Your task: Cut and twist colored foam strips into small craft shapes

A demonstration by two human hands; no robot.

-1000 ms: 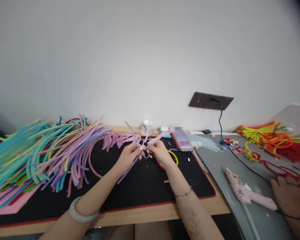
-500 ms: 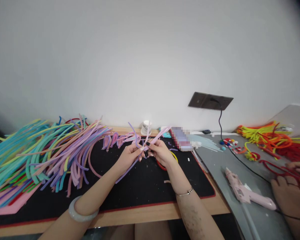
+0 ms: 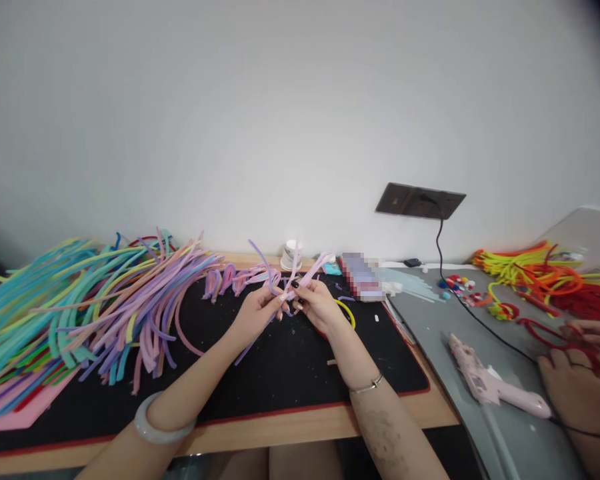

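Note:
Over the black mat (image 3: 290, 390), my left hand (image 3: 256, 316) and my right hand (image 3: 316, 305) meet fingertip to fingertip. Both are closed on a small bunch of pink and lilac pipe cleaners (image 3: 317, 268), pinched where the stems cross. Free ends fan out above the fingers, and one lilac stem (image 3: 258, 253) bends up to the left. A lilac end also sticks out below my left hand. The exact join is partly covered by my fingers. Behind my right wrist lies a yellow ring (image 3: 351, 313).
A big heap of pastel pipe cleaners (image 3: 145, 300) covers the left side. Bent pink pieces (image 3: 240, 277), a white cup (image 3: 291, 254) and a phone (image 3: 361, 277) line the back. At right lie a pink glue gun (image 3: 495, 387), its cord, and a co-worker's hands (image 3: 575, 373) with red pipe cleaners.
The pipe cleaners between my hands have tilted slightly, their upper ends shifting left. My hands stay together in nearly the same place. The co-worker's hands have moved a little.

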